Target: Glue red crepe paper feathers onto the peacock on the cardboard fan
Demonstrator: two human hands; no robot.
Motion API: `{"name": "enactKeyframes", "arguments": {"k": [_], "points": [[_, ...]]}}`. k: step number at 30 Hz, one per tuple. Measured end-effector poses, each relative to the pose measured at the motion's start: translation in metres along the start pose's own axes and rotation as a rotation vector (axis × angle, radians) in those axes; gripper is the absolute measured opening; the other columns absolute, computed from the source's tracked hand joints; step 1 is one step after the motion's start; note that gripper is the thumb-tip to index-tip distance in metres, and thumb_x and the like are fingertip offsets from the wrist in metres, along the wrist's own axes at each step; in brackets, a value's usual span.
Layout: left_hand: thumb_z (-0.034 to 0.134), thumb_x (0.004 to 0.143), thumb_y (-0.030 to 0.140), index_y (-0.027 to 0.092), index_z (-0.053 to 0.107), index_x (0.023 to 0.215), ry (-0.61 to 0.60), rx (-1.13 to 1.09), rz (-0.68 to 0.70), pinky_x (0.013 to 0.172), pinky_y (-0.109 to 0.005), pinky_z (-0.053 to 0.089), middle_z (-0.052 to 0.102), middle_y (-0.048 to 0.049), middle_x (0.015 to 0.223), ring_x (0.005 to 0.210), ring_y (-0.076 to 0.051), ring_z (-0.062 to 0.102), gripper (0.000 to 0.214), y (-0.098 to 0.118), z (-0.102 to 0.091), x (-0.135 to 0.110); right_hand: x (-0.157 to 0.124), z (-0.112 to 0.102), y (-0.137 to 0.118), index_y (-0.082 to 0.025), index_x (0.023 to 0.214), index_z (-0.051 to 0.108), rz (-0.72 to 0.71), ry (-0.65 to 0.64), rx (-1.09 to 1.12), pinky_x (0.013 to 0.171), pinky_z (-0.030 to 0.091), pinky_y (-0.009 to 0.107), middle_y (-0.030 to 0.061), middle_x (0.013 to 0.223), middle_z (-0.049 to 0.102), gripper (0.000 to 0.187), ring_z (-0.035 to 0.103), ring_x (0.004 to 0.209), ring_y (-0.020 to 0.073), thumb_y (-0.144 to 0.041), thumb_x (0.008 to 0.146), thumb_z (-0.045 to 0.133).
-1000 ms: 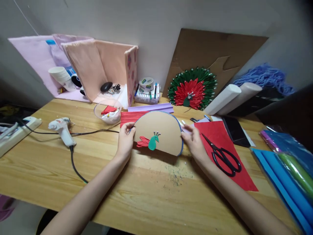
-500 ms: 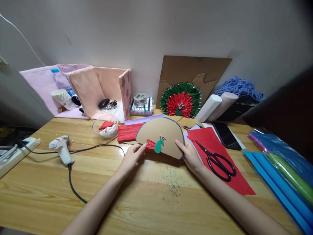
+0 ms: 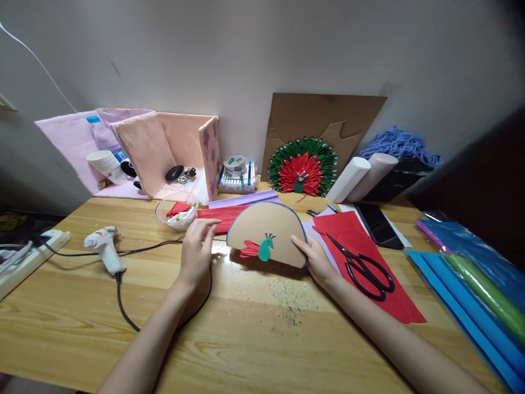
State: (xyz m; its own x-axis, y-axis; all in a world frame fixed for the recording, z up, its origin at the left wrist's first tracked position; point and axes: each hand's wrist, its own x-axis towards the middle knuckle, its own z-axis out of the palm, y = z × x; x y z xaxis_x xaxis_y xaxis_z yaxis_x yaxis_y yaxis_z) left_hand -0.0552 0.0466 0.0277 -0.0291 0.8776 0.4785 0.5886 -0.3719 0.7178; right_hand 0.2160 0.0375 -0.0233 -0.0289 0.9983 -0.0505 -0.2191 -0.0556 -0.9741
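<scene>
A half-round cardboard piece [image 3: 266,224] with a blue rim lies on the wooden table [image 3: 254,328]; a small green peacock with red feathers [image 3: 260,249] is stuck at its lower edge. My right hand [image 3: 315,260] holds the cardboard's lower right corner, thumb on top. My left hand [image 3: 197,251] is off the cardboard to its left, fingers stretched toward a stack of red paper strips [image 3: 221,216], holding nothing.
A glue gun [image 3: 104,249] with a black cord lies at the left. Black scissors [image 3: 363,268] rest on a red sheet [image 3: 365,257] at the right. A clear bowl [image 3: 177,212], markers, a finished peacock fan [image 3: 302,167] and rolled coloured sheets [image 3: 471,279] surround the work spot.
My left hand let go of the cardboard's left edge and moved left toward the red strips. The camera view tilted up from the first frame. My right hand stays on the cardboard.
</scene>
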Motion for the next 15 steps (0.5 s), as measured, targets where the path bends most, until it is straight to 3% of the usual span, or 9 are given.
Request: {"name": "enactKeyframes", "arguments": {"k": [3, 6, 15], "points": [[0.057, 0.080, 0.032, 0.024, 0.066, 0.084, -0.214, 0.104, 0.228, 0.086, -0.034, 0.038, 0.056, -0.0042, 0.098, 0.097, -0.019, 0.049, 0.013, 0.006, 0.004, -0.003, -0.002, 0.001, 0.000, -0.022, 0.112, 0.057, 0.000, -0.027, -0.045, 0.094, 0.044, 0.039, 0.0052, 0.118, 0.061, 0.038, 0.057, 0.107, 0.0241, -0.037, 0.078, 0.061], [0.059, 0.079, 0.031, 0.026, 0.067, 0.085, -0.333, 0.126, 0.286, 0.090, -0.037, 0.036, 0.055, -0.0041, 0.104, 0.102, -0.020, 0.047, 0.011, 0.007, 0.012, -0.009, -0.004, 0.004, 0.000, -0.022, 0.113, 0.056, -0.023, -0.042, -0.119, 0.096, 0.042, 0.038, 0.0044, 0.118, 0.061, 0.039, 0.057, 0.106, 0.0232, -0.038, 0.078, 0.060], [0.056, 0.080, 0.029, 0.024, 0.067, 0.080, -0.388, 0.223, 0.340, 0.088, -0.040, 0.036, 0.055, -0.0054, 0.109, 0.104, -0.021, 0.044, 0.012, 0.006, 0.016, -0.013, -0.010, 0.008, -0.002, -0.023, 0.112, 0.057, -0.097, -0.058, -0.254, 0.090, 0.045, 0.038, 0.0039, 0.118, 0.061, 0.037, 0.057, 0.104, 0.0233, -0.040, 0.078, 0.059]]}}
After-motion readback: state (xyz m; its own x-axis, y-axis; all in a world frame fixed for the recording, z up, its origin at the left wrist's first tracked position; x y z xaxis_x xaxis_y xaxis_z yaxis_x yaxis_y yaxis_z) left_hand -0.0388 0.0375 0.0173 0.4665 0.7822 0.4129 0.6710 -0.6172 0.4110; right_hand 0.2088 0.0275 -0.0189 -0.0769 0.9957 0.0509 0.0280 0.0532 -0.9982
